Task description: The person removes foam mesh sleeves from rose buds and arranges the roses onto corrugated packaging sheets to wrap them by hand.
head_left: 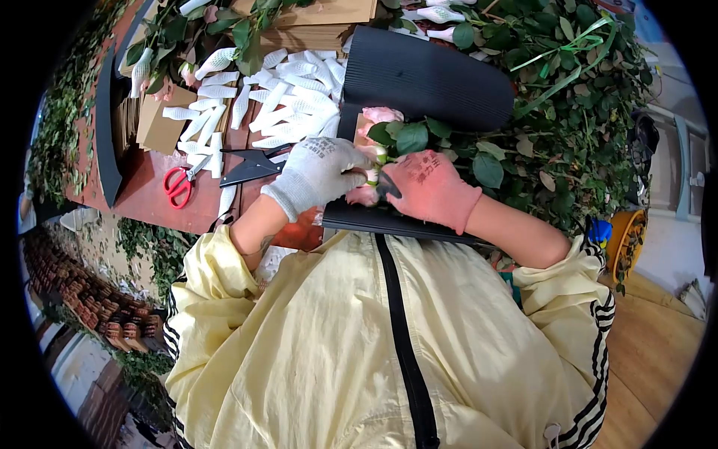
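Two gloved hands are working just past the yellow jacket (321, 322). Near edge of a black corrugated sheet (396, 222) is running close to that jacket, little room there. Rose (372, 176) is sitting above the sheet between both hands: head pointing left, stem apparently running right, long axis lying crosswise to the body. Right hand (430, 187), pink glove, is clenching what looks like the stem, right behind the head. Left hand (323, 168), grey-white glove, is crooking thumb and fingers at the head side; can't tell if that grip is pinching or only touching, tips partly hidden. Neither hand is clearly nearer. Other rose heads (383, 114) are lying just beyond. Foliage (553, 161) is crowding the right. More room is showing leftward on the red bench (142, 202), around red scissors (177, 187). White mesh sleeves (299, 90) are lying farther out; black corrugated roll (430, 78) is bounding the far side.
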The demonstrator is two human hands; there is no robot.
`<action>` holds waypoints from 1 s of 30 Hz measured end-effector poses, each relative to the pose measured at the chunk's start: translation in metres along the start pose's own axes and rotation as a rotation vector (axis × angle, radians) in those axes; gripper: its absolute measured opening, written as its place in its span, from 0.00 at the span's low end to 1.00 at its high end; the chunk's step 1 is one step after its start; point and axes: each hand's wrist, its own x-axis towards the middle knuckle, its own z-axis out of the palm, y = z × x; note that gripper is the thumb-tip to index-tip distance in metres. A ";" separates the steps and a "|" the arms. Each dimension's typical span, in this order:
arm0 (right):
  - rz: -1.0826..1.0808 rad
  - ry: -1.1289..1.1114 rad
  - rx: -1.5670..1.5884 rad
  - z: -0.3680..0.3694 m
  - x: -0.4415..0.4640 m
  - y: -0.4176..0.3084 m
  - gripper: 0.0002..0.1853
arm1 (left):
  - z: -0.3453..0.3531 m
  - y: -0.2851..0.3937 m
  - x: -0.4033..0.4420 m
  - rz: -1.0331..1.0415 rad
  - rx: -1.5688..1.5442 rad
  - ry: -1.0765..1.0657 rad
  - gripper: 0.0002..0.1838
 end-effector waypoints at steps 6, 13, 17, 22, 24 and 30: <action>0.048 -0.020 -0.002 0.008 0.000 0.002 0.12 | 0.007 -0.020 0.002 0.087 -0.051 -0.046 0.10; 0.112 -0.047 0.009 0.014 0.006 0.005 0.14 | -0.005 -0.010 0.003 0.092 0.004 -0.010 0.11; 0.018 0.118 -0.090 0.024 0.004 0.000 0.13 | -0.007 -0.020 0.007 0.067 -0.002 0.115 0.11; 0.013 0.014 -0.155 0.019 0.007 -0.003 0.18 | -0.002 -0.022 0.021 0.093 0.134 -0.037 0.10; -0.013 0.066 -0.165 0.021 0.006 -0.003 0.18 | -0.001 -0.026 0.027 0.092 0.127 -0.041 0.11; 0.048 0.005 -0.143 0.016 0.002 -0.006 0.19 | 0.003 -0.025 0.032 0.099 0.235 -0.053 0.11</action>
